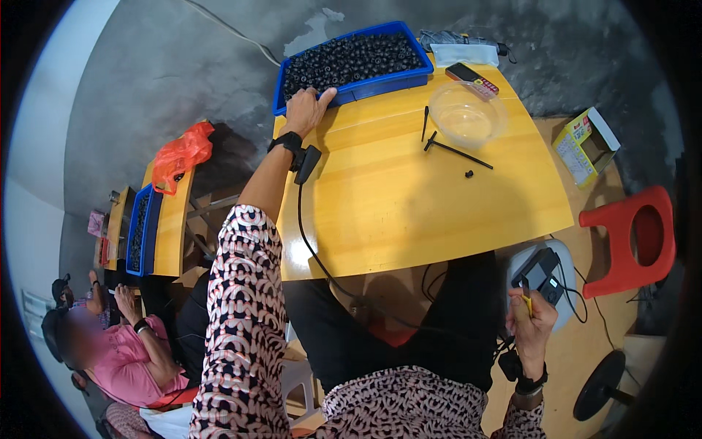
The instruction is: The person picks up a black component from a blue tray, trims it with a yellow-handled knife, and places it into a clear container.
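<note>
At the table's far left, my left hand (308, 108) lies against the near rim of a blue tray (358, 94) filled with small black ring-like parts (349, 60). Its thumb is spread away from the fingers, whose tips are partly hidden. My right hand (532, 318), low at the right beside the table, is closed around a slender yellow-and-black tool (526, 298). That tool's tip is close to a black box-shaped device (540, 275) with a small lit screen, set on a pale stool (521, 257). Both wrists wear black straps with small devices.
On the yellow table (365, 205) are a clear plastic bowl (468, 117), a black T-shaped rod (461, 152), a thin black stick (425, 124), one loose black part (469, 174) and a phone (474, 79). A cable crosses from my left wrist. A red stool (632, 241) stands right; people sit left.
</note>
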Tool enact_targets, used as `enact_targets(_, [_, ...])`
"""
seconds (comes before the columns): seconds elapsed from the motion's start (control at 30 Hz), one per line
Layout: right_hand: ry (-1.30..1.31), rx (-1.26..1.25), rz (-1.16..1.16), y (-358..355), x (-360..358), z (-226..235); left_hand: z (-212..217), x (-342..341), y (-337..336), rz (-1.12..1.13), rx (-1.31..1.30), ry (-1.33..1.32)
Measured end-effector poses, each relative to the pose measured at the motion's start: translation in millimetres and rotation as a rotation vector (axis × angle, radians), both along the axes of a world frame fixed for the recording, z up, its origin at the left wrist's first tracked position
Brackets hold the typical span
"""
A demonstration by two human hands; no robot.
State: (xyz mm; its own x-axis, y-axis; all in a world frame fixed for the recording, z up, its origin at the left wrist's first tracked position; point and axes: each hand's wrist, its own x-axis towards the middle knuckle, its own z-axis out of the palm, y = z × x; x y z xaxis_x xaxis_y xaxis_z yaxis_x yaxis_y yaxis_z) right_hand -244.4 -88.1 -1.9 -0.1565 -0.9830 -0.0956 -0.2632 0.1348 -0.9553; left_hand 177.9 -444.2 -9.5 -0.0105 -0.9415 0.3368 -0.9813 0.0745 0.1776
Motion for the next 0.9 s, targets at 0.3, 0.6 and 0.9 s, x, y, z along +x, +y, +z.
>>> enact_targets(0.3, [0.000,-0.113,0.083,27,-5,8,-17,-19,69,-0.066,-0.095,0.072])
enact_targets(0.6, [0.012,-0.191,0.093,53,-14,8,8,-82,164,-0.059,-0.034,-0.098])
enact_targets(0.9, [-0.102,-0.216,0.087,69,-16,6,11,-146,232,-0.064,-0.062,-0.029])
